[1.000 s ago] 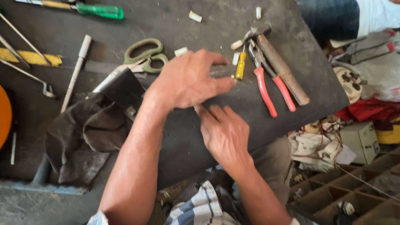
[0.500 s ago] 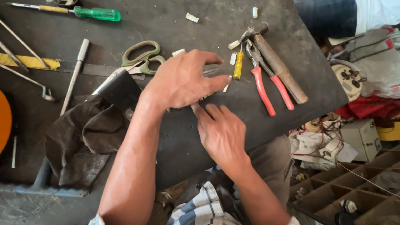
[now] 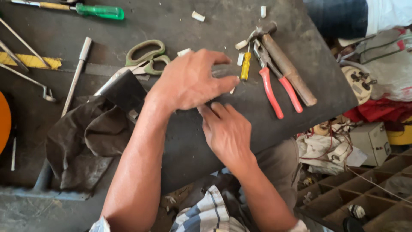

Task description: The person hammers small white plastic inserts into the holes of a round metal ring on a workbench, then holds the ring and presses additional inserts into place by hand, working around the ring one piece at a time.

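**Hands stay locked together over a hidden piece on the worktop**

The left hand [image 3: 189, 79] lies palm down on the dark worktop [image 3: 180, 25], fingers curled over whatever sits beneath. The right hand [image 3: 227, 129] comes up from just below it and pushes its fingertips under the left palm. A grey flat strip [image 3: 224, 68] pokes out past the left fingertips and appears to run under the hand; how far it runs is hidden.

Whether either grip is pinching or only pressing cannot be told, because the left hand covers both sets of fingertips.

Compared with the frames half a second and a second back, little has shifted. The left hand sits in almost the same spot, and the right has crept slightly closer under it. That suggests fine, close work in hand on the covered piece, not a reach for a new tool.

Every tool lies untouched. Just beyond the left fingertips are a yellow-handled screwdriver [image 3: 245, 66], red-handled pliers [image 3: 274, 86] and a hammer [image 3: 285, 71]. Green-handled scissors [image 3: 146, 58] rest just behind the left knuckles. A black block [image 3: 124, 90] and a dark cloth [image 3: 86, 137] lie beside the left wrist. A green screwdriver [image 3: 98, 11] lies well apart at the far edge.
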`<state>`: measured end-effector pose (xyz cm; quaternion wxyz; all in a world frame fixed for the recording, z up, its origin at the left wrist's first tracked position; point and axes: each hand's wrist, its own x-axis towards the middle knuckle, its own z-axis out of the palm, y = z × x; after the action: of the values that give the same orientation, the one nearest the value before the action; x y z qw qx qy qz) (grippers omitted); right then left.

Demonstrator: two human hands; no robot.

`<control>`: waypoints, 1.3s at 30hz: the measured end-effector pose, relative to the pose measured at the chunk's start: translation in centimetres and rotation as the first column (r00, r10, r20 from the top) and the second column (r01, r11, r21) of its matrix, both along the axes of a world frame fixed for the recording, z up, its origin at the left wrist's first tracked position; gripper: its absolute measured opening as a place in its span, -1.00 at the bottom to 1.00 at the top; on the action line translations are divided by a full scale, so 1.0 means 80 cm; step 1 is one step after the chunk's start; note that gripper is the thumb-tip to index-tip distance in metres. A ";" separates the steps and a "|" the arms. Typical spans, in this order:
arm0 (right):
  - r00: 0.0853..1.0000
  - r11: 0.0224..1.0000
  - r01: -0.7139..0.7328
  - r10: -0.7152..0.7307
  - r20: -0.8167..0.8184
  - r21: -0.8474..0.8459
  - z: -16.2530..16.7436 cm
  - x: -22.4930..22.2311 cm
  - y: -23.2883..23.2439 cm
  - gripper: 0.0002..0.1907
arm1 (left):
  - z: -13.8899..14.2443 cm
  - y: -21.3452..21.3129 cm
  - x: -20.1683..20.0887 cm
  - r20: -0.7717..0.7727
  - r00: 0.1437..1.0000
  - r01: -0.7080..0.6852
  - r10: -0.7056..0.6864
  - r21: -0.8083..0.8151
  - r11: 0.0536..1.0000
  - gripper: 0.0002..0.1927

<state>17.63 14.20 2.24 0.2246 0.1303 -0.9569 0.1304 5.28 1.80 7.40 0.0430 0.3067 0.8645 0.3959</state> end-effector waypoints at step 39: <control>0.999 0.998 0.042 -0.042 -0.003 0.042 0.001 0.001 0.001 -0.66 | 0.008 0.003 0.004 0.129 0.990 -0.038 0.049 -0.090 0.995 -0.36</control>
<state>17.74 14.27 2.35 0.2254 0.1150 -0.9617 0.1053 5.61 2.07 8.07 0.1043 0.2590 0.8827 0.3779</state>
